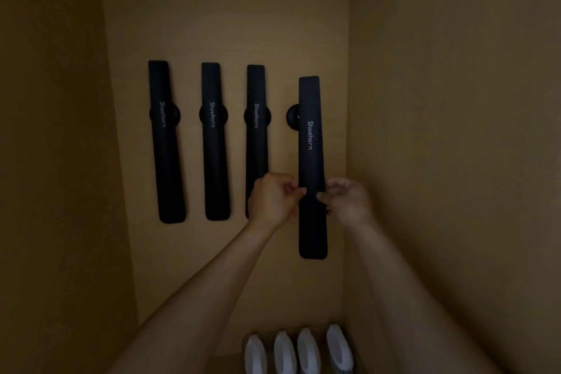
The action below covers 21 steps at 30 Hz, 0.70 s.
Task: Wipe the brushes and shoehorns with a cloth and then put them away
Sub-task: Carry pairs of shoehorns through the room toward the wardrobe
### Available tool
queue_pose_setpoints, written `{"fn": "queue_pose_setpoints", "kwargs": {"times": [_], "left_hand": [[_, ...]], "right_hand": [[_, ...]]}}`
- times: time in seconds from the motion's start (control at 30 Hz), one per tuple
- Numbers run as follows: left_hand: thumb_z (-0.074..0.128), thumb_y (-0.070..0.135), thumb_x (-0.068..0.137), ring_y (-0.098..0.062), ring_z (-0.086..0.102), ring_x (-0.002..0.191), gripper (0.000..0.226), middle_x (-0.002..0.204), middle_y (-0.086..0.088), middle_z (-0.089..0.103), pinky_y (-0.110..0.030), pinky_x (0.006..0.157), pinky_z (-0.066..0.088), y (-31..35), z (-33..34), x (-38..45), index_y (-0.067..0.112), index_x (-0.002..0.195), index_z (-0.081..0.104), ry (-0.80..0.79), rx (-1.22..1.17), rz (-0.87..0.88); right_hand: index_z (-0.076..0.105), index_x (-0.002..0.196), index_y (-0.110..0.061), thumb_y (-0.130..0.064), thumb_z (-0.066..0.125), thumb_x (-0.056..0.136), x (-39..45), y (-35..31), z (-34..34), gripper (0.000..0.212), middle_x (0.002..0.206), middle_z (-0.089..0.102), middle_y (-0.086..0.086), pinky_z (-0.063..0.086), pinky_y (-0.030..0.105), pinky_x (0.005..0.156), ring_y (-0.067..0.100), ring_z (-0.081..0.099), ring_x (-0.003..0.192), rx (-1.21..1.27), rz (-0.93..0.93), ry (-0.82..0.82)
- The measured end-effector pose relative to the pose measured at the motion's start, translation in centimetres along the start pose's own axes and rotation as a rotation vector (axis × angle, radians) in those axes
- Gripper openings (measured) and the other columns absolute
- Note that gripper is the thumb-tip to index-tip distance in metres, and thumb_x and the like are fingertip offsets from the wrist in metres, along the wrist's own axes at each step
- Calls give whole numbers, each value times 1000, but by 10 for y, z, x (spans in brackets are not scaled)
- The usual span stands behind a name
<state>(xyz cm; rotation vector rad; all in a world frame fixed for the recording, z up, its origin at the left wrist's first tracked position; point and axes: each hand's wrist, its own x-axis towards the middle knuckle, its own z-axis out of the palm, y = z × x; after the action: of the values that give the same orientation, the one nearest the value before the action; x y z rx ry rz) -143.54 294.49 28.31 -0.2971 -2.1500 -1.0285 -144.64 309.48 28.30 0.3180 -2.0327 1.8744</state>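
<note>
Standing at the bottom edge of the head view, nearest the camera: four white, rounded objects [299, 352] in a row; what they are cannot be told. Above them two bare forearms reach up into a dim tan alcove.

Left hand [273, 199]: fingers curled, fingertips pinching the left edge of a long, flat black shoehorn printed "Shoehorn" [310, 130]. Right hand [346, 197]: fingers curled, pinching the right edge of the same shoehorn at about the same height, a little below its middle.

Held shoehorn upright, in front of the tan back wall [227, 9], partly covering a round black wall mount [293, 120] on its left side. Contact with the mount cannot be told.

Farther back, left of it: three more black shoehorns with the same print [211, 143] hang upright side by side on the wall, each on a round black mount.
</note>
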Motion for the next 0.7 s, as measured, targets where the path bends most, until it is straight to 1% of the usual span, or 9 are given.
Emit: {"fn": "queue_pose_setpoints", "kwargs": {"times": [0.07,0.13,0.17,0.23,0.33,0.43,0.5,0.63,0.7], "left_hand": [[74,21,85,-15,67,49,23,60,1,68,-43,53,58,1,3,9,17,64,67,15,-16,-59],[74,18,85,-17,68,49,23,61,-1,68,-43,52,59,4,4,24,13,65,67,36,-29,-110],[74,18,85,-18,68,50,23,61,-2,68,-43,53,59,6,5,32,11,65,66,48,-16,-129],[72,19,85,-18,68,52,24,61,-1,68,-40,57,60,10,7,49,12,64,65,61,39,-166],[71,20,86,-19,69,54,23,66,-4,70,-36,60,61,16,10,67,15,65,63,50,81,-233],[69,19,88,-20,68,49,19,64,-6,69,-31,54,59,17,11,76,7,72,68,53,94,-267],[66,18,90,-22,67,48,22,65,-10,68,-34,51,59,17,11,80,1,76,68,55,74,-278],[64,18,92,-28,68,51,27,71,-16,70,-40,52,60,14,9,80,-1,74,65,53,61,-286],[66,17,91,-29,69,52,27,72,-17,70,-43,53,61,13,9,79,-3,73,64,45,47,-279]], "right_hand": [[62,89,-11,11,67,84,0,-4,-4,24,75,62,-2,45,15,60,12,58,71,-6,-6,51],[65,103,-8,11,65,84,-1,-6,-9,27,79,64,0,44,16,64,15,60,79,-33,-34,77],[66,104,-7,11,64,85,-2,-8,-11,27,81,65,1,44,18,66,16,60,80,-45,-47,84],[67,100,-11,9,63,86,-6,-9,-15,25,87,68,4,45,20,67,16,62,82,-64,-65,90],[66,96,-16,6,65,86,-10,-11,-19,24,88,68,4,43,15,63,15,61,81,-80,-77,90],[67,97,-15,5,67,86,-14,-10,-23,23,86,68,3,44,20,66,16,61,81,-95,-86,77],[68,102,-12,3,68,86,-16,-10,-25,22,91,69,8,44,22,72,19,61,84,-91,-81,72],[68,105,-9,3,69,86,-18,-7,-28,22,97,70,14,43,24,69,21,61,85,-93,-76,77],[68,105,-8,4,68,86,-19,-6,-29,23,100,71,17,43,24,71,22,61,86,-96,-75,76]]}}
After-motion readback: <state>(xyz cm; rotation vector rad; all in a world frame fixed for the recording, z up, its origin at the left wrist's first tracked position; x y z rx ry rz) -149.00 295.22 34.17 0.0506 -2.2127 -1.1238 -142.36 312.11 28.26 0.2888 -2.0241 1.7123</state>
